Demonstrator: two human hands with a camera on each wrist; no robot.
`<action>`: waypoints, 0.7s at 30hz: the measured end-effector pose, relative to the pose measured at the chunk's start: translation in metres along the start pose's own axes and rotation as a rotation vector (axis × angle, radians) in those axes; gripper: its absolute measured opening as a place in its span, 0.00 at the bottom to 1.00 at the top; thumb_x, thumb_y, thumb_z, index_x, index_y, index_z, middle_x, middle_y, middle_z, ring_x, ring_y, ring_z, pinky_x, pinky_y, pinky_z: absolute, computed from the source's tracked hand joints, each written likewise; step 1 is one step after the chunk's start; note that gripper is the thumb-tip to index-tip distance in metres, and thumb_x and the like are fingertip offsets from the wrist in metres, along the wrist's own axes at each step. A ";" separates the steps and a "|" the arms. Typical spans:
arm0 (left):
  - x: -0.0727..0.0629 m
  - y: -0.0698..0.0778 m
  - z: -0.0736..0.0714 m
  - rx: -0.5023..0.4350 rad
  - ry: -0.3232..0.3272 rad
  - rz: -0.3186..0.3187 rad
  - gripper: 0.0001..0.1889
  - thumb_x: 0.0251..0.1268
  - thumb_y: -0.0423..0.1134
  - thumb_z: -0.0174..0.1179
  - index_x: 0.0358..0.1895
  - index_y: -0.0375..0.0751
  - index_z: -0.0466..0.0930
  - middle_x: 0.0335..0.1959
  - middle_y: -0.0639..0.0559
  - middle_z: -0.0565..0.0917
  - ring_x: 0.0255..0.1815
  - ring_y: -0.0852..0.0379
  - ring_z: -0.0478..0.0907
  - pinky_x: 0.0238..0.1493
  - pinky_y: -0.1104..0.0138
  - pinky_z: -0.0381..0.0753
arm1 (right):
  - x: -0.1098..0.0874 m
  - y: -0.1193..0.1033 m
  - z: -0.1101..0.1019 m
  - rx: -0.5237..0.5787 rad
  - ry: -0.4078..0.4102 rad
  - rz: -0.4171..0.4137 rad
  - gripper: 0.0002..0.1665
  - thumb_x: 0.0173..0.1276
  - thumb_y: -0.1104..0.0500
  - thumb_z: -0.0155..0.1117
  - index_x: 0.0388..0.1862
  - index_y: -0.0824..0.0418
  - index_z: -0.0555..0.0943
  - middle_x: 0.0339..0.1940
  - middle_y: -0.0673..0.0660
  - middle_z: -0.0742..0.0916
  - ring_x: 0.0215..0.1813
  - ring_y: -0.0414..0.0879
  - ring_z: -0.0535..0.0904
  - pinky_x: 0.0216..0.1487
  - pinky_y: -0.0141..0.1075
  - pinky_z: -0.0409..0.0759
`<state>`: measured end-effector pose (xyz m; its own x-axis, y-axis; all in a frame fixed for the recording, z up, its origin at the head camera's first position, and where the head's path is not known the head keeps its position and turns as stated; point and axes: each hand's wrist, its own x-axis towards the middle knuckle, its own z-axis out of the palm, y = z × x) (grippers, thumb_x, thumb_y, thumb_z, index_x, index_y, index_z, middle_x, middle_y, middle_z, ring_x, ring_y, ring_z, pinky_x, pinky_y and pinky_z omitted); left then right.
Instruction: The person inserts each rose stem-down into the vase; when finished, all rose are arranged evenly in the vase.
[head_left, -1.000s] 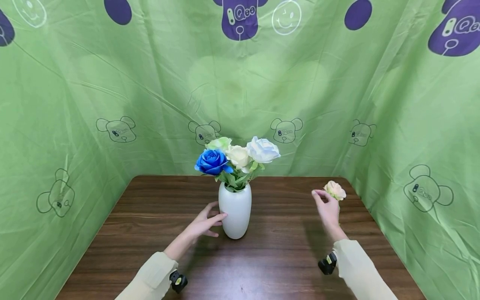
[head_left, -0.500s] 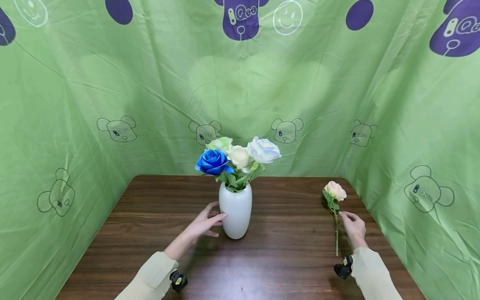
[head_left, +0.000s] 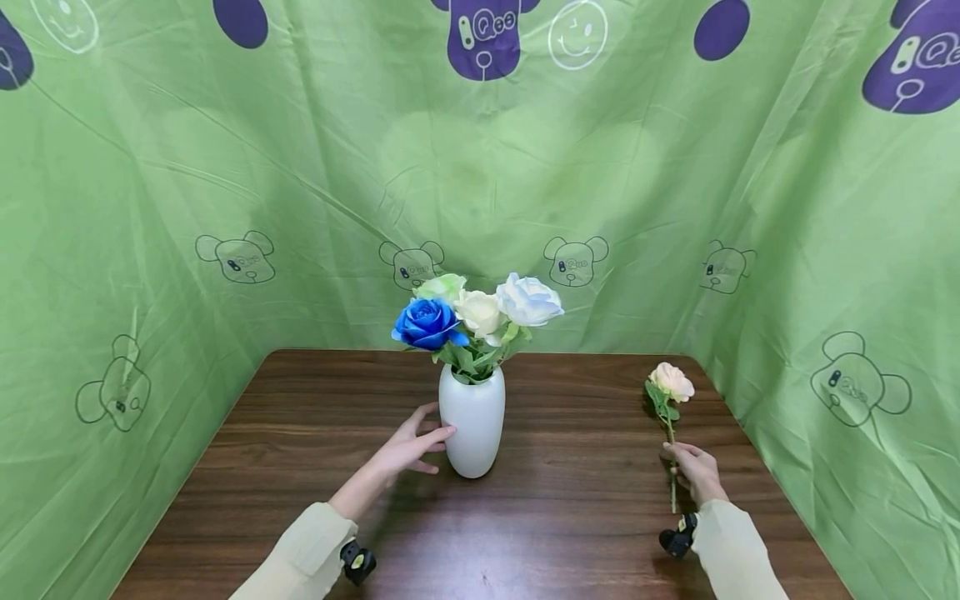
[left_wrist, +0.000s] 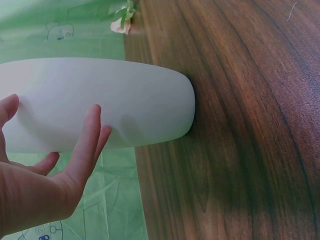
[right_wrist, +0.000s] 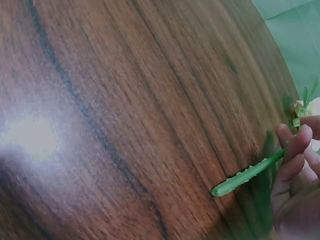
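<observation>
A white vase (head_left: pixel 476 421) stands upright near the middle of the table, holding a blue rose (head_left: pixel 429 323), a cream rose (head_left: pixel 478 312), a pale blue-white rose (head_left: pixel 529 299) and a greenish one (head_left: pixel 441 287). My left hand (head_left: pixel 403 450) rests against the vase's left side, fingers spread and fairly straight. On the right lies a pale pink rose (head_left: pixel 672 382), its bloom toward the far edge. The fingers of my right hand (head_left: pixel 696 471) pinch its stem about midway. In the right wrist view, the thorny green stem (right_wrist: pixel 247 175) sticks out past the fingertips.
The dark wooden table (head_left: pixel 337 392) has a green printed curtain (head_left: pixel 480 183) around its back and sides. Both forearms carry a black wrist camera, such as the left one (head_left: pixel 358 563). A bright glare (right_wrist: pixel 32 136) shows on the wood in the right wrist view.
My right hand has moved from over the pink rose, out to its right, then down to the stem, which it now pinches. My left hand has stayed at the vase.
</observation>
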<state>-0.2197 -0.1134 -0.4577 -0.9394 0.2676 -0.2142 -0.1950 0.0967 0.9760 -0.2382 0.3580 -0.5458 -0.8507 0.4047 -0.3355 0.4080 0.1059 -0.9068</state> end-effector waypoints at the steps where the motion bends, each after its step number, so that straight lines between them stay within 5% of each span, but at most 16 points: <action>1: -0.001 0.001 0.000 -0.001 -0.004 -0.002 0.38 0.56 0.49 0.59 0.66 0.43 0.49 0.58 0.31 0.60 0.51 0.33 0.66 0.34 0.49 0.76 | 0.000 0.000 0.001 0.008 -0.001 -0.004 0.27 0.60 0.56 0.57 0.53 0.73 0.67 0.22 0.46 0.80 0.17 0.35 0.72 0.19 0.30 0.71; 9: -0.016 0.022 0.004 0.003 -0.026 0.008 0.36 0.60 0.44 0.56 0.66 0.38 0.47 0.57 0.28 0.60 0.52 0.30 0.64 0.37 0.48 0.75 | -0.002 -0.010 0.004 0.040 -0.045 -0.038 0.25 0.63 0.60 0.51 0.56 0.73 0.66 0.25 0.47 0.84 0.19 0.33 0.71 0.18 0.27 0.69; 15: -0.022 0.029 0.006 0.005 -0.029 0.007 0.35 0.60 0.44 0.56 0.66 0.37 0.47 0.56 0.28 0.60 0.52 0.31 0.64 0.37 0.48 0.75 | -0.009 -0.023 0.012 0.179 -0.097 -0.121 0.20 0.64 0.60 0.54 0.51 0.71 0.69 0.27 0.45 0.81 0.21 0.34 0.73 0.20 0.24 0.70; 21: -0.020 0.026 0.005 0.004 -0.030 0.002 0.36 0.60 0.45 0.56 0.66 0.38 0.46 0.57 0.28 0.59 0.53 0.31 0.64 0.37 0.48 0.75 | -0.007 -0.027 0.022 0.255 -0.147 -0.345 0.08 0.61 0.62 0.59 0.39 0.60 0.76 0.25 0.46 0.80 0.20 0.35 0.75 0.20 0.24 0.72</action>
<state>-0.2048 -0.1112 -0.4279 -0.9308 0.2964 -0.2139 -0.1925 0.0998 0.9762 -0.2509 0.3320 -0.5249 -0.9682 0.2494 -0.0183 0.0132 -0.0225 -0.9997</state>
